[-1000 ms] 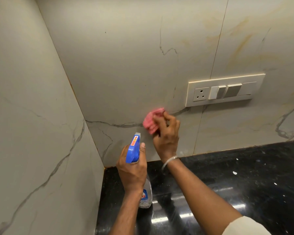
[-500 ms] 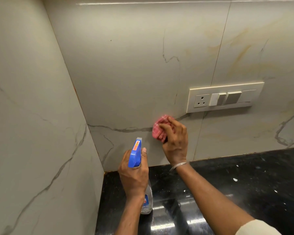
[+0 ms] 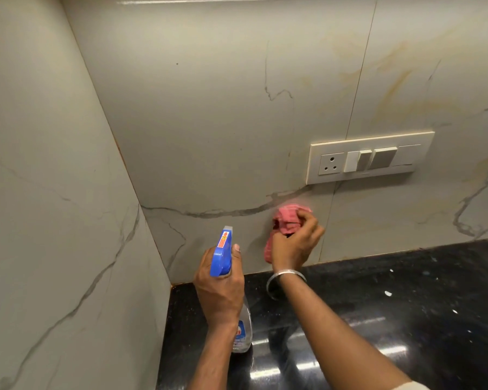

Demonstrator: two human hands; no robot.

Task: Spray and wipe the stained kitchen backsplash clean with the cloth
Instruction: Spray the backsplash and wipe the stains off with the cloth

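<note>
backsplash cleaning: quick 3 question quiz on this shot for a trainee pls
1. True or false: the left hand grips the spray bottle.
2. Where does the right hand press the cloth on the backsplash, relative to the switch plate? A above it; B below-left of it; C right of it.
3. Fill in: the counter is ____ in colour.
Key: 1 true; 2 B; 3 black.

The backsplash [image 3: 223,122] was smooth marble-look tile with a soft sheen. The cloth [image 3: 289,219] was pink woven fabric, crumpled. The spray bottle [image 3: 244,330] had a clear plastic body and a glossy blue plastic head. At five o'clock, the countertop [image 3: 406,305] was polished black speckled stone, mirror-glossy. The bangle [image 3: 286,275] looked like shiny metal. The switch plate [image 3: 369,157] looked like satin cream plastic.
</note>
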